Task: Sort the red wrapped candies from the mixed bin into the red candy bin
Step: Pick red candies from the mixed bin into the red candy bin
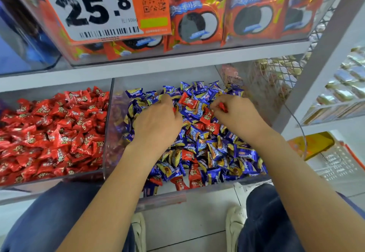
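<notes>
The mixed bin (pixel 108 133), a clear plastic box, holds mostly blue-and-gold wrapped candies (pixel 217 149) with several red wrapped candies (pixel 187 101) scattered among them. Left of it the red candy bin (pixel 59 176) is heaped with red candies (pixel 51 133). My left hand (pixel 158 121) lies palm down on the pile in the mixed bin, fingers curled; a sliver of red shows at its right edge, and what it holds is hidden. My right hand (pixel 235 113) pinches a red candy (pixel 222 107) between thumb and fingertips above the pile.
A shelf above carries a clear box of red cookie packets (pixel 227 18) with a price sign (pixel 94 8) reading 25.8. A grey shelf post (pixel 320 58) and mesh side panel (pixel 272 81) stand to the right. My knees and white shoes (pixel 235 226) are below.
</notes>
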### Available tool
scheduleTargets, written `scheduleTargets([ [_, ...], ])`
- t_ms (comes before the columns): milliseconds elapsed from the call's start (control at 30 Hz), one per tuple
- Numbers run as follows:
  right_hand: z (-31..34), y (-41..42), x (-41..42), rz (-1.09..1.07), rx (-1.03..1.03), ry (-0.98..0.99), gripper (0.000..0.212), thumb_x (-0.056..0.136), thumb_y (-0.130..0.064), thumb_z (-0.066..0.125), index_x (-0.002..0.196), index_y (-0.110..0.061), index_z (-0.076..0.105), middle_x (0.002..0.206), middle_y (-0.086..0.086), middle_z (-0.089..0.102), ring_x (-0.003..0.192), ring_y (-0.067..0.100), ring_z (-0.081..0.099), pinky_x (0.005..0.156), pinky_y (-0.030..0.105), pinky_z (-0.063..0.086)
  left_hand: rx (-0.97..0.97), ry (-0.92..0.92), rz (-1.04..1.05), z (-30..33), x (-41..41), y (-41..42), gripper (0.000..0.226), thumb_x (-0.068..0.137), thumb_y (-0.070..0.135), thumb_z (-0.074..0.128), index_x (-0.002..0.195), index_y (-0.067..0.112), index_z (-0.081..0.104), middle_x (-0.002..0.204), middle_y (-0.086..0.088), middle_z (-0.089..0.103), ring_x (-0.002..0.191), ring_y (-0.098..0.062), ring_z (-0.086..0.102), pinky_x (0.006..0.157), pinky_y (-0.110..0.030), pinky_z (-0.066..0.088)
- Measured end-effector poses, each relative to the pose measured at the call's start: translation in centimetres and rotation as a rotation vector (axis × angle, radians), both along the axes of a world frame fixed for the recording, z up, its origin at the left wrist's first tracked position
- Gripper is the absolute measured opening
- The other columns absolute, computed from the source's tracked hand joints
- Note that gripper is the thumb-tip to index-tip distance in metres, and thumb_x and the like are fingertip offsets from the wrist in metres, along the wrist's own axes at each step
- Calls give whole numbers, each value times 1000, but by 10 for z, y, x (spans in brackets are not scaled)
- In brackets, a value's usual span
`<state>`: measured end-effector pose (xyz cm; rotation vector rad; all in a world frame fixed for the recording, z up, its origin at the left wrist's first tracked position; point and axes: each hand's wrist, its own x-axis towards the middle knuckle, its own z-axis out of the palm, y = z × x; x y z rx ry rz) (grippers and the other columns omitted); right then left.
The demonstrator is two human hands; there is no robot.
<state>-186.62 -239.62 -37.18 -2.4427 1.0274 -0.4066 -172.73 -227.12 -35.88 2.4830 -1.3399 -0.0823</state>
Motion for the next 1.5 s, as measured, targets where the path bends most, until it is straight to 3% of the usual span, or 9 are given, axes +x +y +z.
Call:
scheduleTargets([
  [133,-12,4,4,101,-116,136,35,89,-7,52,119,-23,62,114,8,60,89,27,63,76,35,52,-53,109,-17,7,-10,-14,16,92,25,45,97,10,48,77,-2,52,64,-15,47,49,-31,27],
  [267,-19,9,4,126,-283,368,44,89,-20,61,131,-28,51,127,12,44,86,31,64,72,38,53,57,-73,-36,3,-8,-28,36,95,48,41,84,15,50,73,1,53,69,-22,50,56,-30,33],
  [433,-15,10,4,136,-248,295,25,88,-24,61,112,-17,61,122,10,46,79,31,62,68,35,50,82,-144,-164,-1,4,-43,39,99,17,42,138,22,43,128,-8,46,94,-30,60,68,-38,45],
  [533,-4,1,-2,54,-163,140,15,82,-19,63,95,-11,62,97,8,57,74,28,59,63,31,47,176,-109,-196,-10,6,-46,42,101,23,43,143,24,37,141,-8,38,104,-28,58,74,-39,47],
  [800,6,3,-15,82,-123,128,5,85,-21,62,89,-18,62,67,-6,56,64,15,57,57,25,40,-31,49,-69,-6,9,-26,27,96,41,48,113,21,55,107,-3,53,90,-24,57,74,-38,48],
  [933,-6,17,-8,137,-145,311,33,87,-46,61,105,-18,60,78,-3,57,83,22,59,63,28,41,-74,60,-163,2,-5,-21,25,95,40,50,98,19,62,78,5,53,77,-19,52,64,-32,41],
  [1067,-20,21,-1,141,-305,448,27,94,-39,51,111,-19,59,99,4,64,93,26,62,61,30,37,46,37,-369,-9,-19,-28,30,95,16,44,118,26,61,113,4,60,98,-20,58,72,-35,48],
  [1300,0,7,-9,105,-69,127,16,86,-24,59,86,-9,62,72,4,56,72,22,54,59,29,41,368,-124,-416,-38,-10,-26,31,98,24,48,128,21,52,114,-3,57,105,-25,56,69,-38,45],
  [1500,13,13,-13,87,137,-65,19,77,-13,66,65,-9,52,60,-4,45,56,8,39,52,12,32,284,-147,-394,-35,-9,-21,26,94,11,50,119,19,51,102,-2,62,88,-23,59,60,-34,45],
])
